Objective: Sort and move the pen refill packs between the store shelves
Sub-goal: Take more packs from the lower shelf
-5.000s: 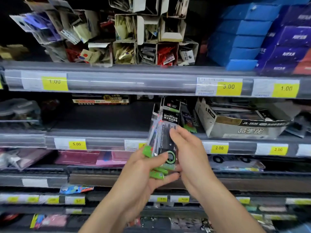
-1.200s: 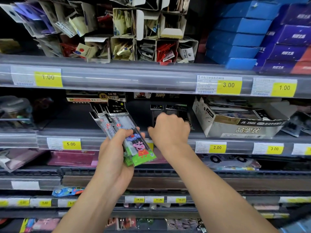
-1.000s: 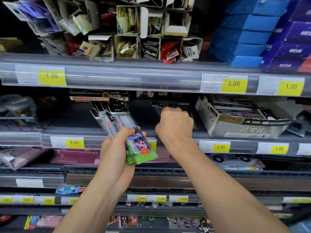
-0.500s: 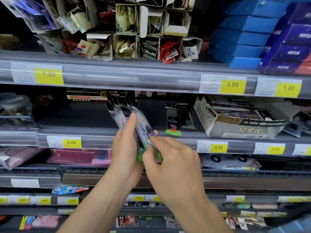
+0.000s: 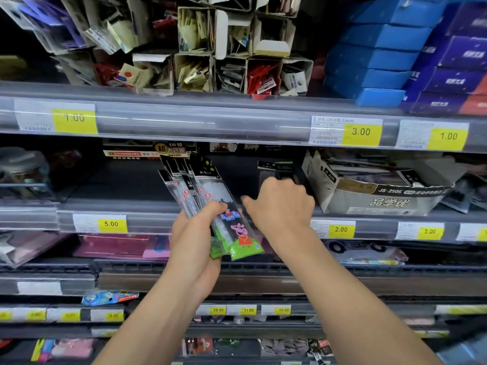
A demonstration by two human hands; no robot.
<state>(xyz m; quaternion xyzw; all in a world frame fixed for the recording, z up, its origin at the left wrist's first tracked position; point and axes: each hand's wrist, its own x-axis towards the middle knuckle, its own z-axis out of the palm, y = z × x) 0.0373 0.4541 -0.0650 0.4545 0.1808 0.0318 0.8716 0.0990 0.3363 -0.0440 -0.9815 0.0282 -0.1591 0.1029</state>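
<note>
Clear, green-ended pen refill packs, fanned in the left hand's clamped fingers, could slip; right hand's fingers curl, their hold hidden.

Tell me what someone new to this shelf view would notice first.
The eye lands on the fan of pen refill packs gripped in the left hand at the centre, the front one showing a cartoon pig on green. Just right of it, the right hand reaches onto the middle shelf toward dark packs standing there. The yellow price tags along the shelf edges and the blue boxes at upper right also stand out.
</note>
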